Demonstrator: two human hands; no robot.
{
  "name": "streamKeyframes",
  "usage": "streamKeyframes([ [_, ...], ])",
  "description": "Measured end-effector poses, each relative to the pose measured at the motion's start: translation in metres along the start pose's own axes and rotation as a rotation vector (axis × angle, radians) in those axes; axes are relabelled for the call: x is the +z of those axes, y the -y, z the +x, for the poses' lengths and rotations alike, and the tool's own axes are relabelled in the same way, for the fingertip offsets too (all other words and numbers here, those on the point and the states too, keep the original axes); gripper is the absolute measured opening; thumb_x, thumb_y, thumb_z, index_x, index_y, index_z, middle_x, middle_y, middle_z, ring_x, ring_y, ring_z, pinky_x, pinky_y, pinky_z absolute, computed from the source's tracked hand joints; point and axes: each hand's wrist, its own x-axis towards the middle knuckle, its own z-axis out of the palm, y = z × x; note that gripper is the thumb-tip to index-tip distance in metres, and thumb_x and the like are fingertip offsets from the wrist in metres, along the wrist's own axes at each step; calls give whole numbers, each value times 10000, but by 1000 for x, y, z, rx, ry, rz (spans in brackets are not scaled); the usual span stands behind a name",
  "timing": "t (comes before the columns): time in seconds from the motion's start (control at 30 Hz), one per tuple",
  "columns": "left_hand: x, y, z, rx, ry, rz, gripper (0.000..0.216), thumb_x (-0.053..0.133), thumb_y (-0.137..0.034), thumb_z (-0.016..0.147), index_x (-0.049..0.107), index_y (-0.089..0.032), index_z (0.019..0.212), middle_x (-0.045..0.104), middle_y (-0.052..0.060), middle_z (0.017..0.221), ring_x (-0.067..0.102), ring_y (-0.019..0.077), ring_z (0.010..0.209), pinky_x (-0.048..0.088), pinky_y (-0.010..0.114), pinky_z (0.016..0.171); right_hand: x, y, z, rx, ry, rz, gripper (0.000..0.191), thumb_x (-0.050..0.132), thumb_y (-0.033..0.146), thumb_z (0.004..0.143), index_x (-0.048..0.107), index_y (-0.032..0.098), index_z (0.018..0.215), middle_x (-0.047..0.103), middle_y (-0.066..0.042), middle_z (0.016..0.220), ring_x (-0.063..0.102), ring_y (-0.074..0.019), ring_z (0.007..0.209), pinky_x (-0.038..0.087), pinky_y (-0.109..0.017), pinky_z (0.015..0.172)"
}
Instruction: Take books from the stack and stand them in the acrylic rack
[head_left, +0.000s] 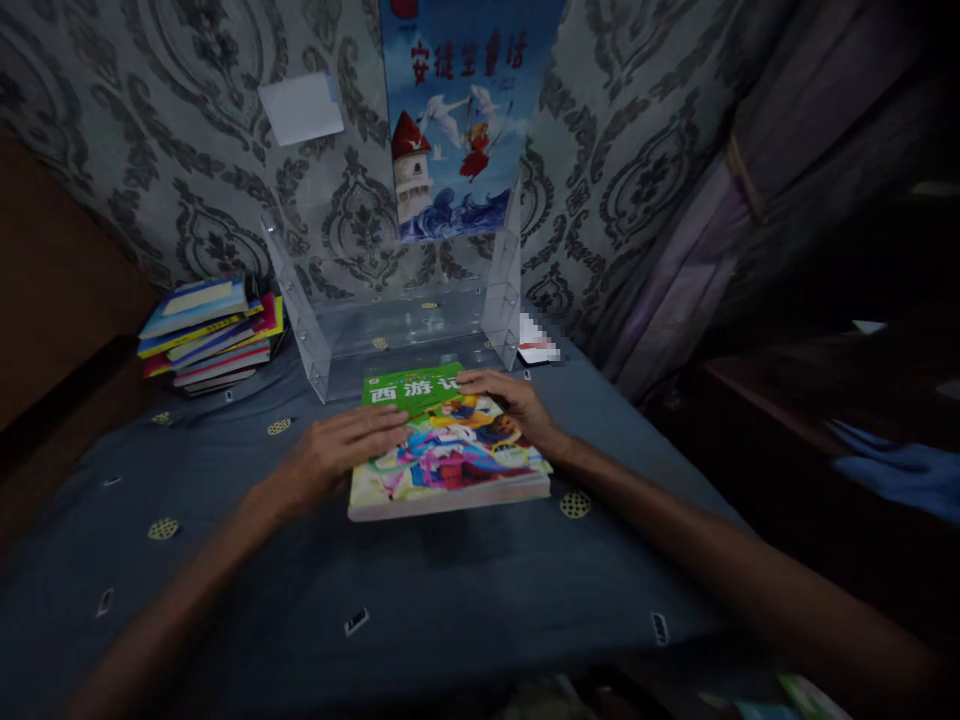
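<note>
Book (450, 460) lies flat, cover up, on the blue-grey tablecloth (450, 610), mid-table, just in front of the clear acrylic rack (319, 345). Cover: green band along the far edge with white Chinese title, busy multicolour cartoon art below; thick block, pale page edges show on the near side. Title reads upright from the wearer's side, so the top of the book points away, at the rack. Long axis looks near-to-far, skewed slightly counter-clockwise; foreshortening makes that hard to confirm. Left hand (341, 452) lies flat on the left edge of the cover, fingers straight and close together, pointing right. Right hand (514, 400) rests on the far right corner, fingers loosely spread, pointing left. Neither hand wraps the book, just palms and fingers on top. Another book (465, 120) with a blue cover stands upright in the rack. A stack of books (210, 335) sits at far left, well apart.
</note>
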Motion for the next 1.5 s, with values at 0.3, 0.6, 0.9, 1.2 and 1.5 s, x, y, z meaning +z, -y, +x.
streamKeyframes([
  [0.3, 27, 25, -21, -68, 216, 97, 395, 576, -252, 936, 655, -321, 1316, 628, 56, 1417, 505, 262, 1404, 309, 509, 1222, 8, -13, -21, 19, 175, -190, 269, 598, 368, 966, 688, 223, 1174, 668, -147, 1307, 617, -255, 1256, 520, -493, 1035],
  [0.6, 37, 27, -29, -94, 297, 258, 547, 512, -119, 921, 542, -321, 1428, 483, 60, 1556, 343, 259, 1506, 191, 494, 1252, 2, -17, -24, -3, 339, -304, 361, 429, 206, 1003, 663, 222, 1277, 647, -141, 1359, 545, -256, 1348, 493, -544, 1085],
  [0.9, 27, 46, -19, -237, 76, 240, 422, 499, -168, 912, 639, -246, 1302, 570, 95, 1479, 494, 280, 1408, 308, 493, 1211, 2, -10, -27, 18, 342, -303, 404, 389, 176, 1002, 643, 219, 1313, 627, -129, 1396, 511, -248, 1388, 468, -559, 1120],
  [1.2, 41, 76, 20, -258, -95, 406, 324, 501, -338, 935, 677, -169, 1149, 646, 186, 1320, 567, 363, 1285, 339, 581, 1154, 8, 0, -25, 101, 307, -383, 407, 408, 319, 1028, 632, 183, 1340, 570, -160, 1451, 449, -296, 1437, 424, -583, 1154],
  [1.5, 68, 72, 50, -137, 16, 455, 363, 442, -234, 972, 627, -163, 1276, 620, 149, 1353, 561, 289, 1291, 391, 468, 1153, 8, 1, -24, 112, 303, -361, 402, 419, 314, 1017, 626, 185, 1337, 591, -151, 1433, 459, -279, 1432, 427, -568, 1156],
])
